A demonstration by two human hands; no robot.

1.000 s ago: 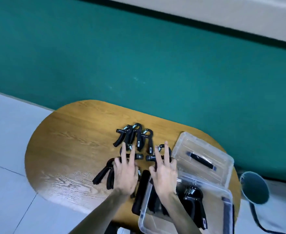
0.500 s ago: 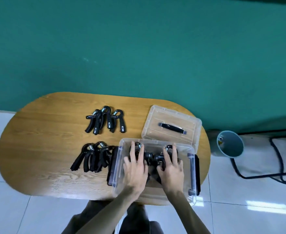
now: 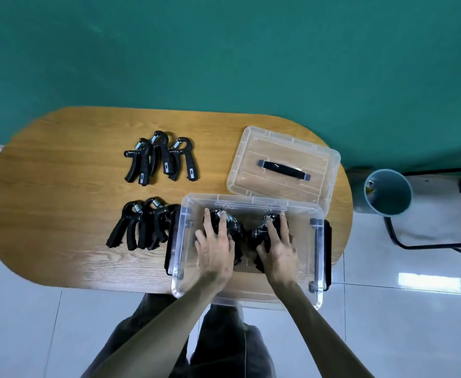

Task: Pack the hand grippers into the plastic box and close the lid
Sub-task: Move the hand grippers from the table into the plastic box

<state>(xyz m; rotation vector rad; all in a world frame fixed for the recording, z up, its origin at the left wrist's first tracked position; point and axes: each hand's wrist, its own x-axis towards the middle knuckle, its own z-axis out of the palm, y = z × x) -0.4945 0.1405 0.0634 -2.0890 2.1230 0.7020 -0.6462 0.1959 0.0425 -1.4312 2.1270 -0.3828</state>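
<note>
Fingers of the left hand and right hand lie extended, palms down, curling over black hand grippers inside the clear plastic box at lower centre; its lid lies on the wooden counter above.

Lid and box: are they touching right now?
Cannot tell. In the head view the lid's near edge meets the plastic box's far rim, but overlap may only be perspective; no gap shows.
</note>
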